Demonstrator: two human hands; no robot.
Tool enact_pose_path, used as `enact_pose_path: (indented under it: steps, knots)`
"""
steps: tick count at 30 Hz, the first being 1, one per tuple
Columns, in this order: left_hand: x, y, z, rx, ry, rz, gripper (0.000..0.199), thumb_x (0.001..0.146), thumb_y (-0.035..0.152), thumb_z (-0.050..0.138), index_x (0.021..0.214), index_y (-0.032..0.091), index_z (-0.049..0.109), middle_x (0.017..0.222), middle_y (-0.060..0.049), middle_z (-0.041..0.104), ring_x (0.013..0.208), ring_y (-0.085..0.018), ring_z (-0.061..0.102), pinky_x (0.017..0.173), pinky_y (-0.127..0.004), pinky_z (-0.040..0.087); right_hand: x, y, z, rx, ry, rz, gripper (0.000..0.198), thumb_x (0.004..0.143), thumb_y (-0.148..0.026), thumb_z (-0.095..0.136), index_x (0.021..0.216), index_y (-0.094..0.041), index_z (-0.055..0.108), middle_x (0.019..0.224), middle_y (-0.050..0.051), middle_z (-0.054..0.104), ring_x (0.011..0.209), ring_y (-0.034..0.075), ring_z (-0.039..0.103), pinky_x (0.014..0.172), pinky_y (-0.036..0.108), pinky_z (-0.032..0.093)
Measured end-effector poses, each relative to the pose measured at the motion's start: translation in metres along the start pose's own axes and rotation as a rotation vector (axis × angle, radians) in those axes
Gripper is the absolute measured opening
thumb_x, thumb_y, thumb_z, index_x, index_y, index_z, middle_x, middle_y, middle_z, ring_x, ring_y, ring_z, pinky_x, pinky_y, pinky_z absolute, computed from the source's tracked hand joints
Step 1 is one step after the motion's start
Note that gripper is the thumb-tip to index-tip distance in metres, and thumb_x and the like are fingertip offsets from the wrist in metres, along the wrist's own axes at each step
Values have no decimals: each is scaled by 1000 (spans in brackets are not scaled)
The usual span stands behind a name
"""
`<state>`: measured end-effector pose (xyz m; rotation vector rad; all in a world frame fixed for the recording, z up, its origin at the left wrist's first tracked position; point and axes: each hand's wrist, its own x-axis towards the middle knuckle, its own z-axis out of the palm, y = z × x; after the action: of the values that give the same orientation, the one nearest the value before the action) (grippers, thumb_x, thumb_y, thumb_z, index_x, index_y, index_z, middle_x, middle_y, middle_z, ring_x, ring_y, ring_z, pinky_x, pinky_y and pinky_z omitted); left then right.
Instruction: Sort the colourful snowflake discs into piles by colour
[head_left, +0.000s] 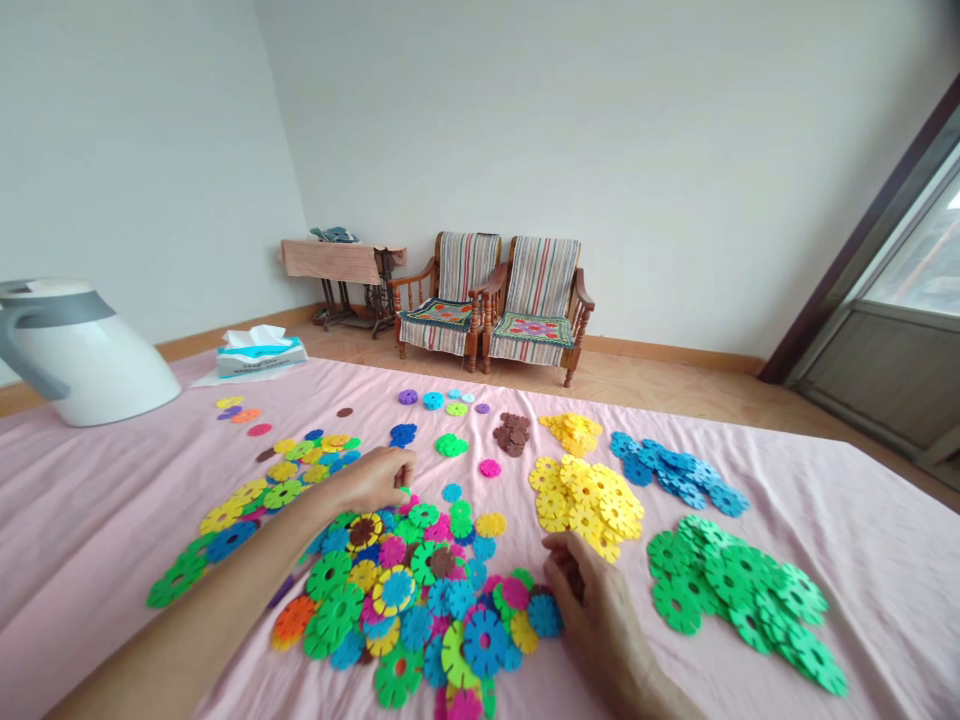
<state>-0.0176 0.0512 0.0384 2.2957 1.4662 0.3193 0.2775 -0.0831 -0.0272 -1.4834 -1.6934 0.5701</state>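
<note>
A large mixed heap of flower-shaped plastic discs [420,580] lies in front of me on the pink cloth. My left hand [379,478] is over the heap's far edge with its fingers curled down; whatever they pinch is hidden. Just beyond it sits a small dark blue disc pile [403,435]. At the heap's right edge is my right hand [592,595], loosely curled, thumb and index finger apart, with nothing visible between them. Its fingertips are close to the yellow disc pile [585,500]. Farther right lies a green disc pile [735,575].
Blue discs [679,472], smaller yellow discs [574,432] and brown discs [512,434] form piles farther back. A white kettle [105,360] and a tissue box [262,355] stand at the left. Beyond the cloth-covered table [840,520] are two wooden armchairs [536,300].
</note>
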Motion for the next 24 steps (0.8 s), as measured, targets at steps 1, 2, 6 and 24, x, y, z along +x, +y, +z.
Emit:
enact_pose_path:
  steps: [1, 2, 6, 24]
  knots:
    - [6, 0, 0, -22, 17, -6, 8, 57, 17, 60, 63, 19, 55, 56, 6, 53, 57, -13, 53, 51, -20, 34, 0, 1, 0, -3, 2, 0, 19, 88, -28, 42, 96, -20, 56, 73, 0, 61, 64, 15, 59, 58, 24, 43]
    - [14, -1, 1, -44, 45, -16, 7, 59, 17, 58, 65, 19, 55, 56, 5, 55, 57, -13, 54, 52, -20, 36, 0, 1, 0, -5, 2, -1, 18, 88, -28, 42, 97, -20, 56, 73, 0, 61, 64, 15, 59, 58, 24, 43]
    - [48, -3, 11, -105, 219, -84, 7, 62, 18, 57, 69, 17, 56, 62, 2, 60, 62, -14, 59, 56, -21, 42, -1, 2, 1, 1, 0, 6, 18, 88, -27, 42, 97, -20, 56, 73, 0, 60, 65, 15, 59, 59, 24, 43]
    - [10, 46, 22, -129, 69, 171, 9, 66, 15, 60, 72, 19, 65, 68, 2, 63, 64, -13, 59, 59, -19, 42, -1, -1, 0, -18, 10, -6, 18, 88, -27, 42, 95, -20, 57, 72, 0, 61, 64, 15, 59, 57, 24, 43]
